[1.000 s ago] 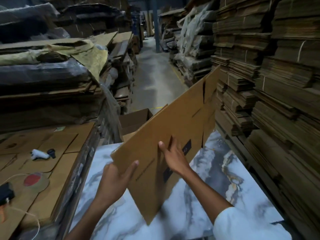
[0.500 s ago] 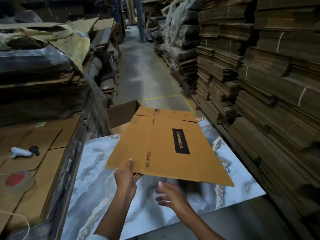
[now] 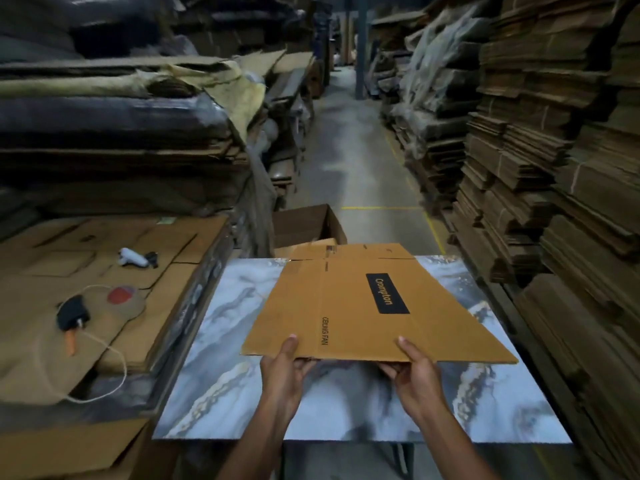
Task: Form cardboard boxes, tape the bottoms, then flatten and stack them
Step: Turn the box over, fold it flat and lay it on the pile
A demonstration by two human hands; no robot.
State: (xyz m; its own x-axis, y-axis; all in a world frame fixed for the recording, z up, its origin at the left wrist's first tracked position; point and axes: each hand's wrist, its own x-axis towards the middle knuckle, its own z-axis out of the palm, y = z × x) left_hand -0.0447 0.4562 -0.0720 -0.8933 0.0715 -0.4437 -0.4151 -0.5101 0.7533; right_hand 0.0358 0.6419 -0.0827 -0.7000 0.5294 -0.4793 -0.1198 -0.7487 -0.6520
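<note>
A flattened brown cardboard box (image 3: 346,306) with a black "Crompton" label lies nearly level just above the marble-patterned table (image 3: 214,386). My left hand (image 3: 285,370) grips its near edge on the left, thumb on top. My right hand (image 3: 414,370) grips the same near edge further right, thumb on top and fingers underneath. The far flaps of the box reach past the table's back edge.
A stack of flat cardboard (image 3: 162,292) on the left carries a white tool (image 3: 133,257), a black tool with string (image 3: 71,311) and a red disc (image 3: 119,295). An open brown box (image 3: 304,225) stands behind the table. Tall cardboard piles line the aisle on both sides.
The box went from tilted upright to lying flat over the table. My right hand, free half a second ago, now holds the near edge beside my left.
</note>
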